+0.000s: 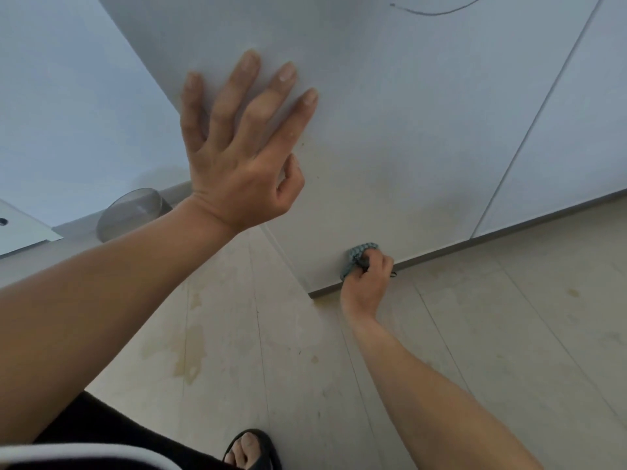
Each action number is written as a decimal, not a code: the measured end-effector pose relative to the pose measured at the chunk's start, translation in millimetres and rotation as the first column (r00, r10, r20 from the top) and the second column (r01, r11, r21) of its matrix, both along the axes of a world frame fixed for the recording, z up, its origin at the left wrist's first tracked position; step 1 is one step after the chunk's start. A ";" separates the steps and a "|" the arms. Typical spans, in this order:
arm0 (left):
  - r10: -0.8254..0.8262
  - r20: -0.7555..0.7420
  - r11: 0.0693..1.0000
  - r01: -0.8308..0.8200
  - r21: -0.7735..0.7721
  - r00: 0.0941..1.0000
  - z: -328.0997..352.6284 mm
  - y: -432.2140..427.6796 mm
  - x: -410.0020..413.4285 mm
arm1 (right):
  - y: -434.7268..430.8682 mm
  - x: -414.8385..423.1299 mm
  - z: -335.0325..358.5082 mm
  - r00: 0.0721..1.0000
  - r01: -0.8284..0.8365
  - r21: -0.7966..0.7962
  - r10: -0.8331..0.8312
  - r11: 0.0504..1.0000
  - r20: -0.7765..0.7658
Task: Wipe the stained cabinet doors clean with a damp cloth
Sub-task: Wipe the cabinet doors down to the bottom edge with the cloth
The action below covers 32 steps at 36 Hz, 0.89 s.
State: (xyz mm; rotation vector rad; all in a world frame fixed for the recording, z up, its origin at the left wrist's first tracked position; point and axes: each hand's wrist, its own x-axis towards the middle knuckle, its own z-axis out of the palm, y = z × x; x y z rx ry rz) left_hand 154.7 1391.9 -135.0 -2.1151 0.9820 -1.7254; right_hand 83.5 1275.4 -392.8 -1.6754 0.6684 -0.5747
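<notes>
Soft, cool, rather dim light is spreading evenly over the flat white cabinet door (390,130). Only faint shadows are falling on it beside the left hand (237,164). Wide-angle distortion is slanting straight edges, and detail is looking slightly soft throughout.

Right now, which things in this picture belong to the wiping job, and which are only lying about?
For the job:
white flat cabinet door
crumpled grey-green woven cloth, gripped by the right hand
left hand, pressed flat on the door

Only lying about:
grey translucent round container
white flat panel with a hole
</notes>
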 end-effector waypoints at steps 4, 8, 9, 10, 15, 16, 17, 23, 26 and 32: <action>0.010 0.022 1.000 -0.011 0.025 1.000 -1.5 2.1 1.1 | 12.7 1.4 2.0 1.000 -0.010 0.053 0.009 0.999 0.016; 0.009 0.030 0.998 -0.011 0.067 0.999 -4.1 6.0 3.0 | -25.6 -2.1 -3.0 0.999 -0.003 0.028 0.002 1.000 0.044; 0.014 0.027 0.997 -0.016 0.078 1.000 -6.8 6.1 1.5 | -42.2 -0.8 -4.9 0.998 0.044 0.018 -0.045 0.999 0.051; 0.014 0.020 0.996 -0.016 0.091 1.000 -10.4 6.0 -0.1 | -61.4 1.8 -7.8 0.993 0.103 0.007 -0.103 0.995 0.050; 0.005 0.023 0.994 -0.008 0.113 1.000 -19.8 8.1 0.7 | -151.0 17.6 -31.6 0.955 0.293 -0.019 -0.294 0.956 -0.044; 0.001 0.031 0.994 -0.004 0.106 1.000 -20.4 7.8 1.5 | -164.1 19.0 -35.4 0.950 0.305 -0.031 -0.307 0.952 -0.062; -0.006 0.034 0.995 0.002 0.104 0.999 -21.1 7.3 1.8 | -174.8 20.0 -38.0 0.943 0.323 -0.036 -0.325 0.946 -0.077; -0.041 0.040 0.996 0.037 0.080 0.998 -23.2 5.0 6.1 | -191.5 34.1 -39.8 0.893 0.441 0.025 -0.436 0.897 -0.111; -0.045 0.036 0.997 0.042 0.067 0.998 -22.3 2.9 6.0 | -176.6 35.3 -38.2 0.902 0.417 0.034 -0.409 0.908 -0.136; -0.054 0.030 0.996 0.052 0.067 0.998 -23.3 4.3 5.1 | -105.8 23.4 -50.0 0.980 0.128 -0.004 -0.127 0.992 -0.155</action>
